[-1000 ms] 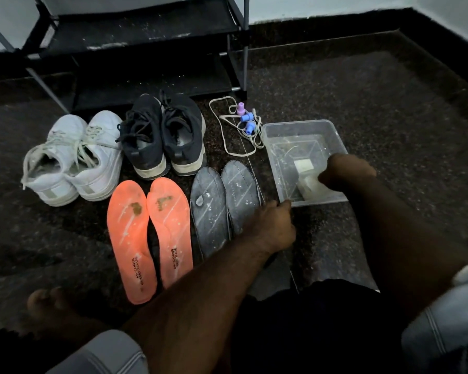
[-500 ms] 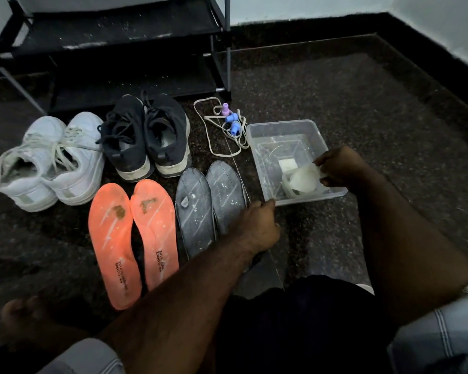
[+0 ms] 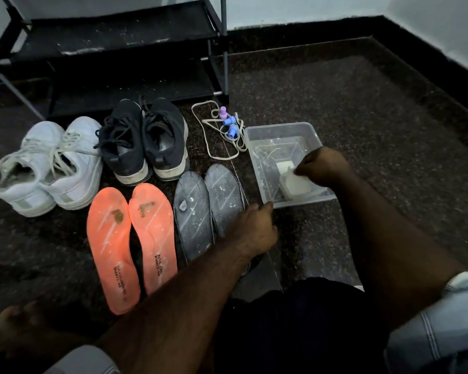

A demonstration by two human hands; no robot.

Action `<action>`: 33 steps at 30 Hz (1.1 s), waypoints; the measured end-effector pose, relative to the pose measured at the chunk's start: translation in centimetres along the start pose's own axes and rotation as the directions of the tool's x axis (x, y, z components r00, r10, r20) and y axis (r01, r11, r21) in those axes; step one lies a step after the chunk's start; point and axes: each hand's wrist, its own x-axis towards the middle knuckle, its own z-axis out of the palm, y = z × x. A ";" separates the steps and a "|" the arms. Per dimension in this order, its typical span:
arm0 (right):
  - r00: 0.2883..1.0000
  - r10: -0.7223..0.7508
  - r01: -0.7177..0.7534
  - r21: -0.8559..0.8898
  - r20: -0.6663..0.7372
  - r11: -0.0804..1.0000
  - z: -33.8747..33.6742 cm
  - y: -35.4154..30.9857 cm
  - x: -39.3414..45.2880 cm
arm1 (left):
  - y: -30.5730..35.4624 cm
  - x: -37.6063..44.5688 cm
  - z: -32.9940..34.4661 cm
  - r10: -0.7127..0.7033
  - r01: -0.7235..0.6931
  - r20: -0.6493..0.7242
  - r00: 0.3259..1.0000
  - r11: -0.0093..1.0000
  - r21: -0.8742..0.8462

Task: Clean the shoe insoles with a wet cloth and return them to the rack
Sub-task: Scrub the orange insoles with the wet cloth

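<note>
Two orange insoles (image 3: 111, 249) (image 3: 154, 236) with brown stains lie side by side on the dark floor. Right of them lie two grey insoles (image 3: 193, 220) (image 3: 223, 195) with white smears. My left hand (image 3: 251, 228) rests knuckles-down on the near end of the right grey insole, its thumb touching the corner of a clear plastic tub (image 3: 260, 136). Inside the tub my right hand (image 3: 322, 166) grips a white wet cloth (image 3: 295, 184). The black shoe rack (image 3: 114, 36) stands at the back left.
A pair of white sneakers (image 3: 49, 166) and a pair of dark sneakers (image 3: 143, 139) stand in front of the rack. A cord with purple and blue pegs (image 3: 226, 125) lies beside the tub. Walls close the back and right. My bare foot (image 3: 16, 322) is bottom left.
My right hand lifted the cloth out of the water, then lowered it back into the tub. My left hand stayed where it was. The view shifted slightly.
</note>
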 end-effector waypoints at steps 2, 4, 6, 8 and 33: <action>1.000 0.003 -0.001 0.098 -0.020 0.995 -0.1 0.1 -0.2 | 0.1 -0.1 0.0 0.008 -0.008 -0.003 1.000 1.000 0.001; 0.997 0.048 -0.028 0.304 -0.060 0.952 -0.4 0.1 -0.5 | 0.1 -0.1 0.0 0.004 -0.004 -0.011 1.000 1.000 -0.009; 0.994 0.095 -0.059 0.505 -0.047 0.861 -0.8 -0.2 -1.1 | 0.2 -0.1 0.0 -0.006 0.006 0.000 1.000 0.999 -0.033; 0.993 0.122 -0.092 0.665 0.002 0.741 -1.4 -1.0 -1.9 | 0.2 -0.1 -0.4 -0.021 0.022 0.016 1.000 0.998 -0.059; 0.916 -0.399 0.260 0.687 0.046 0.678 2.6 -15.9 -13.6 | -6.3 -9.1 -13.2 -0.346 0.036 0.085 0.934 -0.146 -0.989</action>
